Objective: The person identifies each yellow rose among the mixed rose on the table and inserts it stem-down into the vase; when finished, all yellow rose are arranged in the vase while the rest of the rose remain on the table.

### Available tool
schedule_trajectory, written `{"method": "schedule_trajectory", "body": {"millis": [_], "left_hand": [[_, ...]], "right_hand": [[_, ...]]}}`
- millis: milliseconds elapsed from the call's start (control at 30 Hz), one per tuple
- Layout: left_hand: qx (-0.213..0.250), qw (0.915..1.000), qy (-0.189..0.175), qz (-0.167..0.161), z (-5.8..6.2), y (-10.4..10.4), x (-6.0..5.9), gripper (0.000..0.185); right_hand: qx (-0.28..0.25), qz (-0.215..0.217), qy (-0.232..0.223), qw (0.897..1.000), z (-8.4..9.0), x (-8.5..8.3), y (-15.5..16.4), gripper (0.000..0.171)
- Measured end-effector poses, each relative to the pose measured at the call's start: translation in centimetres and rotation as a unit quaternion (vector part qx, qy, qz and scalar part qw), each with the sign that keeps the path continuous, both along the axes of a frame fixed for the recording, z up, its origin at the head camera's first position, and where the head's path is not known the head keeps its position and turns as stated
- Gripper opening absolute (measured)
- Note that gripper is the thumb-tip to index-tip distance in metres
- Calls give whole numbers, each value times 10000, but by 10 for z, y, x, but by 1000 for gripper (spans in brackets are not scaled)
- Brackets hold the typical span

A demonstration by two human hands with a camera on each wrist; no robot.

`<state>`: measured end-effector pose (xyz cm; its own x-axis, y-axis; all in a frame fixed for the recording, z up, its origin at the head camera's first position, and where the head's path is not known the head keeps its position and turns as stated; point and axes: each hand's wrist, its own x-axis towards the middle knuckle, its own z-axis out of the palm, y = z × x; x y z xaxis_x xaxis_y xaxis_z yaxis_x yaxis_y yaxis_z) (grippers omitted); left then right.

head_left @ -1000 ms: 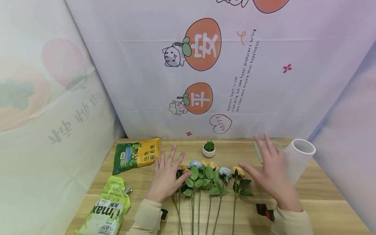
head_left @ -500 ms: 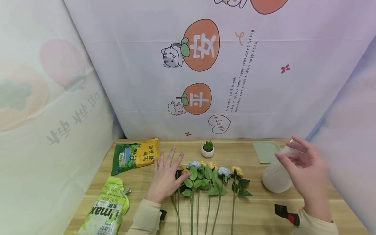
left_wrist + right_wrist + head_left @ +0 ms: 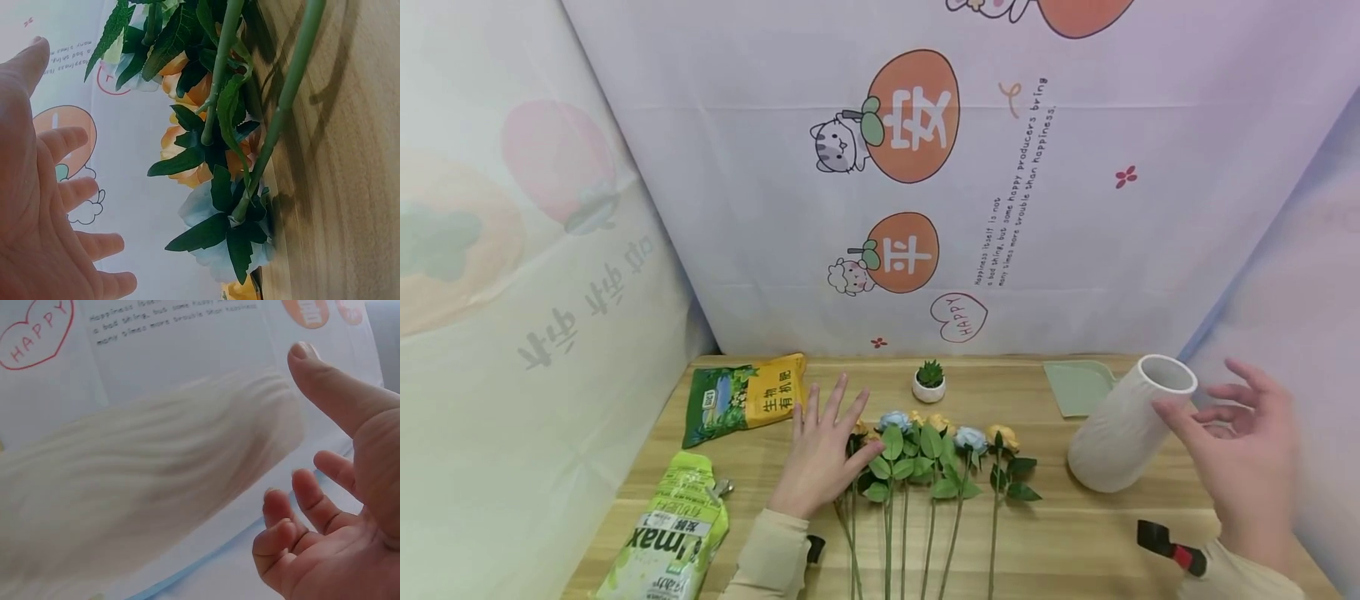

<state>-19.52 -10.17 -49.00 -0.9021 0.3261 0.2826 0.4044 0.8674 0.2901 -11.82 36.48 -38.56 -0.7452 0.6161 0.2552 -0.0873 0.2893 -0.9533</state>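
At the lower right of the head view the right hand [image 3: 1243, 454] hovers just beside the tilted white ribbed ceramic vase [image 3: 1126, 425], its fingers [image 3: 1172, 414] spread and relaxed, holding nothing; whether the thumb tip touches the vase near its rim I cannot tell. The vase leans with its open mouth toward the upper right and its rounded base on the pale wooden bench [image 3: 1060, 542]. The step in hand looks like a reach for the vase, and a grasp would seem to call for the fingers to wrap its ridged, matte body below the rim. At lower centre the left hand [image 3: 822, 454] lies flat with fingers straight, resting on the leftmost of the artificial roses [image 3: 936, 454], about 5 green plastic stems laid side by side with blue and yellow-orange fabric heads and glossy serrated leaves. Behind them stand a small white pot with a green succulent [image 3: 929, 382], a pale green flat tray [image 3: 1078, 386], a glossy yellow-and-green fertiliser bag [image 3: 745, 398] and a crinkled lime-green pouch [image 3: 670, 533] at lower left.
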Motion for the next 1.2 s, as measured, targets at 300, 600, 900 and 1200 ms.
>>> {"method": "schedule_trajectory", "body": {"millis": [300,600,900,1200], "left_hand": [[261,9996,-66,-79,3,-1,2,82],[1661,9842,-528,-301,15,-4,7,84],[2459,9601,-1319,-172,0,-33,36,85],[2774,9371,-2100,-284,-21,-33,63,89]], "right_hand": [[1629,1324,-1234,9699,-36,-14,18,93],[1741,1754,-1185,9617,-43,-17,27,84],[1697,1909,-1317,9578,-42,-20,29,87],[1689,2018,-1381,9548,-45,-18,32,88]]}}
